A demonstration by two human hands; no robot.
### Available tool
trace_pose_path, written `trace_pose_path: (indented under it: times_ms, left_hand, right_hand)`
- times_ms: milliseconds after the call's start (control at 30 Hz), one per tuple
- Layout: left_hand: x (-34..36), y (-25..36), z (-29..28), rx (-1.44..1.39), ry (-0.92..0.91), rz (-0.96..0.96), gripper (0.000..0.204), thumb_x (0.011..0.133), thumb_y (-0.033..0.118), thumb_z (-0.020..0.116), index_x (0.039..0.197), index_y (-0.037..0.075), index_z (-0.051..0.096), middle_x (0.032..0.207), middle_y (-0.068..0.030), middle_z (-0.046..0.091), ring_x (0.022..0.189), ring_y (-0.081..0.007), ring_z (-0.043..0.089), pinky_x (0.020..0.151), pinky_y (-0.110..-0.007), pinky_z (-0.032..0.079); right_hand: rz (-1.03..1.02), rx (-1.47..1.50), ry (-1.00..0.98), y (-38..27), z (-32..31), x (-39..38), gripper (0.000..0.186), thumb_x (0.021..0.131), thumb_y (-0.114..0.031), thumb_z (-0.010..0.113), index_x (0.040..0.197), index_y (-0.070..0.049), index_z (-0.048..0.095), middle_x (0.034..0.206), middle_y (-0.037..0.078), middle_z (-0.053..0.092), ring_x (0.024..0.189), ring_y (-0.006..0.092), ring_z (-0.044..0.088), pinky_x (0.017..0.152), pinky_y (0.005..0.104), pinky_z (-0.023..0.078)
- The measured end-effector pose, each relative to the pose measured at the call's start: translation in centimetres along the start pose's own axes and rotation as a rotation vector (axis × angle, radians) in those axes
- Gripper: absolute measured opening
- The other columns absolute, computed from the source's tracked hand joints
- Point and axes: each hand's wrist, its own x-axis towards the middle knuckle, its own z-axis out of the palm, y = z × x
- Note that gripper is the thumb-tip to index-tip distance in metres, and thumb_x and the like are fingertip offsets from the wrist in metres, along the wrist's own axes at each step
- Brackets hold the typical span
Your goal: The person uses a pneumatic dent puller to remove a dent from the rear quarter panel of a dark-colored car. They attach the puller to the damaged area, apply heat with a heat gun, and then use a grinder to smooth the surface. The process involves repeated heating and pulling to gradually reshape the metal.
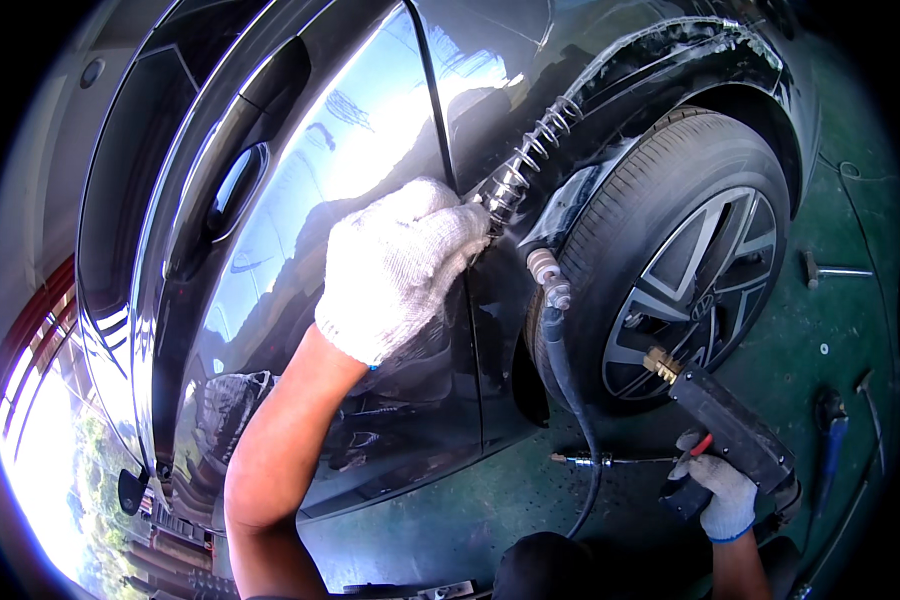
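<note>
My left hand (395, 265), in a white knit glove, is closed at the lower end of a metal rod with a coil spring (530, 160) around it. The rod slants up over the scraped dark panel (660, 65) above the wheel arch. My right hand (725, 495), gloved too, grips a black pistol-shaped tool (735, 425) low in front of the wheel. Red shows by its fingers, and a brass fitting (660, 364) tips the tool. A hose coupling (545, 268) sits by the tyre's edge, its dark hose (570, 385) hanging down between the hands.
The car's wheel (705, 270) fills the right side; its door handle (238, 192) is left of my hand. On the green floor (840, 150) lie a hammer (835, 271), a washer (825, 349), a blue-handled tool (831, 425) and a thin metal rod (610, 460).
</note>
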Motion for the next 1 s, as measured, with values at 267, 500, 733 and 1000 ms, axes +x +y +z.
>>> trace_pose_path:
  times_ms: [267,500,733,1000]
  left_hand:
    - [0.5,-0.5,0.0,-0.014,-0.035,0.044,0.02,0.079,0.014,0.077,0.099,0.012,0.073,0.088,-0.0072,0.065,0.08,-0.0285,0.068,0.069,-0.038,0.054]
    - [0.6,-1.2,0.3,-0.001,-0.008,0.128,0.021,0.078,0.015,0.077,0.098,0.012,0.072,0.088,-0.0072,0.065,0.076,-0.0283,0.067,0.065,-0.039,0.054]
    - [0.6,-1.6,-0.2,0.073,-0.022,0.201,0.023,0.075,0.018,0.076,0.098,0.014,0.071,0.084,-0.0052,0.061,0.074,-0.0262,0.065,0.062,-0.038,0.053]
    - [0.7,-1.4,-0.3,0.097,-0.057,0.186,0.027,0.077,0.02,0.077,0.103,0.011,0.073,0.089,-0.0072,0.067,0.078,-0.028,0.067,0.067,-0.04,0.054]
  right_hand:
    - [0.003,-0.092,-0.062,0.2,-0.5,0.1,0.041,0.087,-0.001,0.065,0.126,0.005,0.057,0.111,0.019,0.065,0.087,0.0247,0.067,0.077,0.0383,0.059]
    - [-0.198,-0.217,-0.129,-4.0,4.8,0.2,0.052,0.083,-0.007,0.075,0.129,0.004,0.055,0.113,0.019,0.066,0.092,0.025,0.069,0.079,0.0379,0.059]
    - [-0.921,-0.69,-0.321,-8.9,12.4,4.6,0.059,0.078,-0.012,0.081,0.129,0.005,0.055,0.109,0.019,0.07,0.093,0.0261,0.073,0.081,0.0366,0.06]
    - [-0.83,-0.67,-0.392,-9.4,13.3,5.7,0.058,0.085,-0.015,0.078,0.133,0.007,0.054,0.121,0.021,0.067,0.11,0.0299,0.07,0.093,0.039,0.058]
